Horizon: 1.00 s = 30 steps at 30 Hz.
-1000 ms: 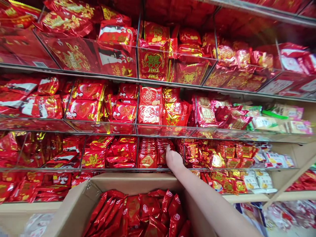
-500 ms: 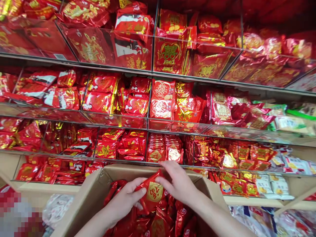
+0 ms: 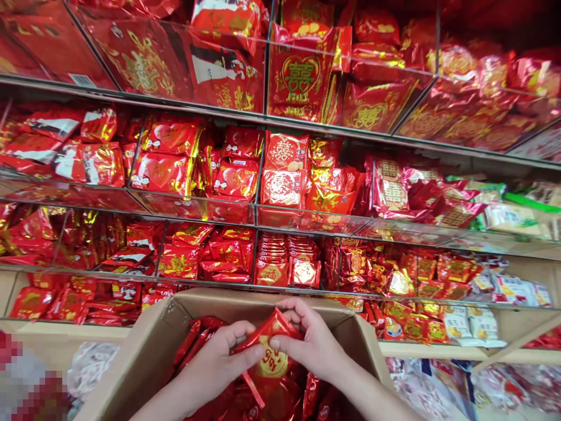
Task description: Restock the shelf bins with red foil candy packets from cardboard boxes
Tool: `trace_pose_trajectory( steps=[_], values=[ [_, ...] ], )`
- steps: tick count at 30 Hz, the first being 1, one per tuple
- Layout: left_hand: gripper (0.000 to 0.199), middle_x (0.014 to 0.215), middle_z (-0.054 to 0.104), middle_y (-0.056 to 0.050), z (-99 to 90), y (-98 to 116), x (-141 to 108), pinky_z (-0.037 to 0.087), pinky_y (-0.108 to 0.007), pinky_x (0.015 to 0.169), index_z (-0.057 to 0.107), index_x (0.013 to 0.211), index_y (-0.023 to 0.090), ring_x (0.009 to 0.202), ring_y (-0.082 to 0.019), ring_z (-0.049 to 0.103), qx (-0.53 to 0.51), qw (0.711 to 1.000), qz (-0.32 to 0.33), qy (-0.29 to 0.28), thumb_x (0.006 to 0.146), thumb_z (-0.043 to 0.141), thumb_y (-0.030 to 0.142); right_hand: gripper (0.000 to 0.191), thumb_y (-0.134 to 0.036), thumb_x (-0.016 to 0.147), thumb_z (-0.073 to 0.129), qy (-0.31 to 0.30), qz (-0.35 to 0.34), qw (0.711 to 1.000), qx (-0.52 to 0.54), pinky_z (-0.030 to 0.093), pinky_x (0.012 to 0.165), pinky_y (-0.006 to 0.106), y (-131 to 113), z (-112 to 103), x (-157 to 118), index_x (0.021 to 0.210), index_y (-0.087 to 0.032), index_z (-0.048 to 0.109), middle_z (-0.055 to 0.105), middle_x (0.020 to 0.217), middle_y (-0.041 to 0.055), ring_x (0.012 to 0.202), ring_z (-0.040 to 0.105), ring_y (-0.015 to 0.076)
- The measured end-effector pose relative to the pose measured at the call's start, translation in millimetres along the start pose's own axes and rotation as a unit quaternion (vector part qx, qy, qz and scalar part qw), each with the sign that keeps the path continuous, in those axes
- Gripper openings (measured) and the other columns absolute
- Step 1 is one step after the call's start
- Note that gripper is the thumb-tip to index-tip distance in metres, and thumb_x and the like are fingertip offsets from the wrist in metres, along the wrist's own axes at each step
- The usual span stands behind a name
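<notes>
A shiny red snack packet (image 3: 274, 358) with a round gold emblem is held between my two hands, tilted, one corner pointing up. My left hand (image 3: 230, 354) grips its left side, the thumb laid on the front near the emblem. My right hand (image 3: 309, 339) pinches the upper right side, thumb on the front and fingers curled behind. Just below is an open cardboard box (image 3: 131, 362) with many similar red packets (image 3: 322, 403) inside. The packet's back is hidden from me.
Tiered shelves with clear dividers face me, filled with red packets (image 3: 287, 155). Right ahead, stacked small packets (image 3: 272, 272) stand in a lower compartment. White packets (image 3: 468, 324) lie at lower right, and clear-wrapped bags (image 3: 421, 386) sit underneath.
My right hand has drawn its fingers in and closed on the packet's upper edge. The packet is now turned with a corner upward. The view has shifted slightly.
</notes>
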<state>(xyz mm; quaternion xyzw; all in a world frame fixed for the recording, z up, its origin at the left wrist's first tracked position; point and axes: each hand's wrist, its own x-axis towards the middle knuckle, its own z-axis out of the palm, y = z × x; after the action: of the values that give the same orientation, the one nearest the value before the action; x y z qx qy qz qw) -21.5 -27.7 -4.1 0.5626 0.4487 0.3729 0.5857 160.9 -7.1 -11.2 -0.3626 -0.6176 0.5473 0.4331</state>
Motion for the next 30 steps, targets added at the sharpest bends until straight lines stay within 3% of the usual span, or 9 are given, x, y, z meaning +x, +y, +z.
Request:
trace_pose_trajectory(
  steps=[4,7,14,17,19,21,24,27,30],
  values=[
    [0.033,0.085,0.065,0.001,2.0,2,1,0.045,-0.023,0.060,0.060,0.091,0.021,0.073,-0.014,0.056,-0.036,0.998,-0.004,0.050,0.071,0.060,0.047,0.058,-0.028,0.063,0.074,0.012,0.008,0.995,0.102,0.048,0.077,0.032,-6,8,-1,0.111,-0.023,0.042,0.063,0.094,0.0021,0.082,0.061,0.0150],
    [0.032,0.092,0.066,-0.001,3.7,-1,3,0.049,-0.027,0.064,0.058,0.091,0.021,0.082,-0.017,0.058,-0.096,0.993,-0.004,0.075,0.068,0.066,0.042,0.044,-0.032,0.066,0.072,-0.028,-0.002,0.991,0.130,0.044,0.087,0.034,-9,11,0,0.102,-0.020,0.050,0.064,0.101,0.0054,0.093,0.060,0.0175],
    [0.027,0.084,0.071,-0.001,5.2,-5,6,0.047,-0.028,0.077,0.064,0.084,0.019,0.085,-0.019,0.062,-0.082,0.992,0.049,0.081,0.064,0.069,0.035,0.033,-0.033,0.076,0.061,-0.049,-0.045,0.998,0.021,0.045,0.087,0.033,-15,5,10,0.104,-0.020,0.051,0.064,0.102,0.0048,0.098,0.058,0.0173],
    [0.028,0.080,0.070,-0.001,4.4,-7,5,0.047,-0.026,0.064,0.062,0.087,0.018,0.073,-0.017,0.062,-0.057,0.994,0.048,0.083,0.066,0.066,0.036,0.031,-0.030,0.080,0.055,-0.057,-0.069,0.994,-0.055,0.046,0.085,0.033,-20,2,13,0.109,-0.020,0.050,0.063,0.104,0.0051,0.097,0.059,0.0175],
    [0.030,0.076,0.068,-0.001,3.4,-11,5,0.044,-0.025,0.055,0.058,0.093,0.018,0.062,-0.015,0.060,-0.039,0.995,0.035,0.089,0.069,0.062,0.037,0.034,-0.029,0.082,0.051,-0.018,-0.104,0.983,-0.148,0.046,0.087,0.034,-25,-6,17,0.115,-0.020,0.048,0.061,0.109,0.0061,0.098,0.057,0.0181],
    [0.031,0.073,0.066,0.000,2.8,-14,5,0.043,-0.025,0.055,0.055,0.096,0.019,0.060,-0.014,0.060,-0.032,0.995,0.023,0.087,0.070,0.059,0.036,0.037,-0.029,0.085,0.045,0.066,-0.153,0.946,-0.278,0.043,0.090,0.035,-33,-20,24,0.121,-0.019,0.045,0.057,0.115,0.0089,0.104,0.054,0.0198],
    [0.026,0.068,0.063,0.002,4.5,-17,4,0.042,-0.025,0.058,0.055,0.092,0.019,0.062,-0.014,0.059,-0.012,0.997,0.005,0.072,0.070,0.057,0.033,0.039,-0.023,0.088,0.036,0.150,-0.155,0.827,-0.520,0.041,0.090,0.036,-46,-48,42,0.126,-0.015,0.042,0.055,0.114,0.0133,0.104,0.052,0.0221],
    [0.023,0.064,0.061,0.003,9.2,-17,2,0.042,-0.027,0.060,0.055,0.088,0.019,0.062,-0.014,0.057,0.015,0.999,0.003,0.052,0.070,0.054,0.034,0.039,-0.014,0.086,0.038,0.078,-0.029,0.706,-0.703,0.042,0.084,0.034,-51,-70,62,0.123,-0.017,0.046,0.058,0.106,0.0125,0.097,0.055,0.0224],
    [0.022,0.065,0.059,0.003,13.6,-17,1,0.042,-0.028,0.062,0.054,0.083,0.019,0.060,-0.014,0.055,0.018,0.999,-0.004,0.026,0.069,0.054,0.036,0.033,-0.011,0.081,0.046,0.004,0.038,0.675,-0.737,0.044,0.078,0.028,-40,-77,79,0.111,-0.020,0.056,0.063,0.097,0.0087,0.091,0.058,0.0198]
  ],
)
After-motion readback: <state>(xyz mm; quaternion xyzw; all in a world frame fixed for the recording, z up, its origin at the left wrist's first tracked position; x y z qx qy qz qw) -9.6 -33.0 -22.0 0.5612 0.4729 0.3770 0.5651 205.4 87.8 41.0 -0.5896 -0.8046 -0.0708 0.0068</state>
